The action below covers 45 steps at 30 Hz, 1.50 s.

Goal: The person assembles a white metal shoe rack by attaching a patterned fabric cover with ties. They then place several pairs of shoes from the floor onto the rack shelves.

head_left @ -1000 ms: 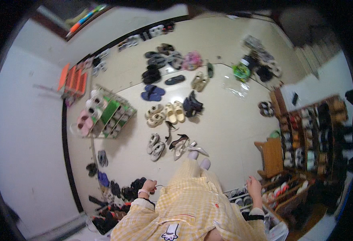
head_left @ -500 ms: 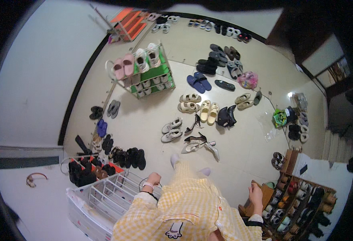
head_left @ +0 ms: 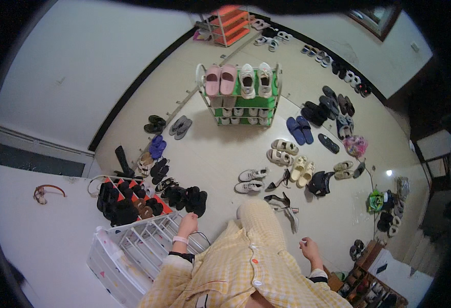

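My left hand (head_left: 187, 226) hangs loosely curled, a pink band on its wrist, beside a white barred rack (head_left: 143, 246). Nothing shows in its fingers. On the other side, my right hand (head_left: 309, 249) hangs with bent fingers, holding nothing that I can see. Ahead stands a small shoe rack with green shelves (head_left: 258, 102). Pink slippers (head_left: 220, 79) and white sneakers (head_left: 255, 81) sit on its top, with more shoes below. On the floor before me are grey-white sneakers (head_left: 251, 180), black strappy heels (head_left: 279, 179) and pale heeled shoes (head_left: 292, 218).
An orange-shelved rack (head_left: 230, 28) stands far off by the wall. Black shoes (head_left: 187, 199) and an orange shoe rack (head_left: 133, 197) lie at left. Cream shoes (head_left: 302, 172), a black bag-like item (head_left: 319, 183) and blue slippers (head_left: 299, 129) are on the right. A brown shoe shelf (head_left: 366, 282) is lower right.
My view has swung left, so the green-shelved rack now stands near the middle and the floor shoes sit farther right. My knee is raised. Both hands remain low at my sides.
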Available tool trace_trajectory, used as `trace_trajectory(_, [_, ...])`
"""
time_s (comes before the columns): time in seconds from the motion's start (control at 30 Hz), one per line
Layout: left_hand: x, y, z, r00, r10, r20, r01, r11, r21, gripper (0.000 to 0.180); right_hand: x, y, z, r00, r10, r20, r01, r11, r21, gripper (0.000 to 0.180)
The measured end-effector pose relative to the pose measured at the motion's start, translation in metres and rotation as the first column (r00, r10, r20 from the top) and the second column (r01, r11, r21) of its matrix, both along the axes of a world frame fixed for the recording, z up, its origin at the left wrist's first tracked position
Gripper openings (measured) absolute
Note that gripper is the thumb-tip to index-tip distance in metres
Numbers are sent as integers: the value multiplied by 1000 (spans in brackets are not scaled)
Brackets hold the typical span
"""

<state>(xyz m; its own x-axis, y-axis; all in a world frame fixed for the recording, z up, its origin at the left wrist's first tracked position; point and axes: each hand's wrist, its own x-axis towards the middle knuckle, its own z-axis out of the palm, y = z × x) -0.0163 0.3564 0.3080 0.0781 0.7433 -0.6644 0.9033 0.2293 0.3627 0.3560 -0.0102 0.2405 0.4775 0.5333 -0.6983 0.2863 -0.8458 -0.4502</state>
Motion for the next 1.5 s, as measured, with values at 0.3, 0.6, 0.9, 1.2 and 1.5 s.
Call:
trace_trajectory(0.3, [-21,17,2,996,-62,-58,60,997,-40,27,9,44,-26,991,81,103,-81,997,-3,27])
trace_trajectory(0.6, [-28,56,-10,995,-85,-43,85,996,-13,24,30,134,19,934,256,249,-265,964,1,25])
trace_trajectory(0.9, [-36,62,-68,996,23,-91,-32,995,-98,25,85,417,25,796,442,413,-550,813,191,26])
trace_trajectory(1.2, [49,55,-95,944,324,-63,-324,872,-367,38,69,840,-107,882,67,466,-368,715,595,39])
trace_trajectory(1.5, [119,45,-116,821,566,-74,-567,795,-216,29,100,987,-217,615,91,783,-333,931,153,64])
